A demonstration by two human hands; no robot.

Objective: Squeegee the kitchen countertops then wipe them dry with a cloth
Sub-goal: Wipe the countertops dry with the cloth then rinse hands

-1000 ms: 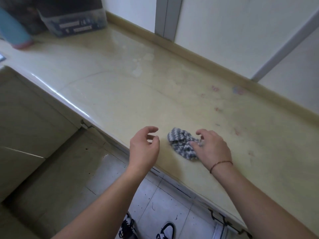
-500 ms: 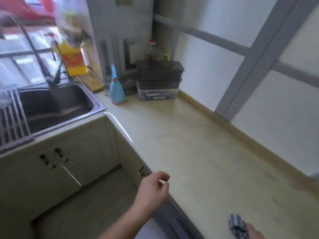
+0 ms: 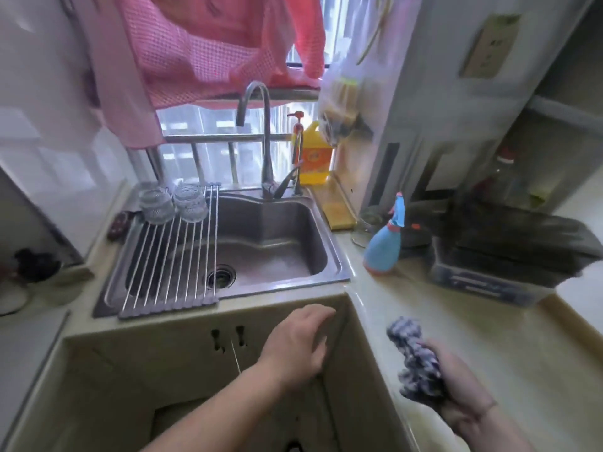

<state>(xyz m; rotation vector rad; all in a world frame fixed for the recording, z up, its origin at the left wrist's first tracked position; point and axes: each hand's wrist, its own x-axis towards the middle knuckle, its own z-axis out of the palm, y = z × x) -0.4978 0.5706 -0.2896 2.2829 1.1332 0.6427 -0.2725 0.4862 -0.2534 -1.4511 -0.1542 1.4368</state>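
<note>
Over the right-hand run of tabletop (image 3: 509,347), the bunched grey-and-white cloth (image 3: 414,353) sits in the right hand (image 3: 463,402), whose grip is closed round its lower end while the upper end sticks out free. The left hand (image 3: 297,344) hangs over the cabinet corner with fingers relaxed and holding nothing. Just beyond the cloth stand a blue spray bottle (image 3: 383,246) and a dark-lidded box (image 3: 499,256), with the sink (image 3: 270,243) to their left. A long wiping stroke toward that corner could knock the bottle over or shove it against the box. Wadded so tightly, the cloth would probably smear water rather than lift it. No squeegee is in sight.
</note>
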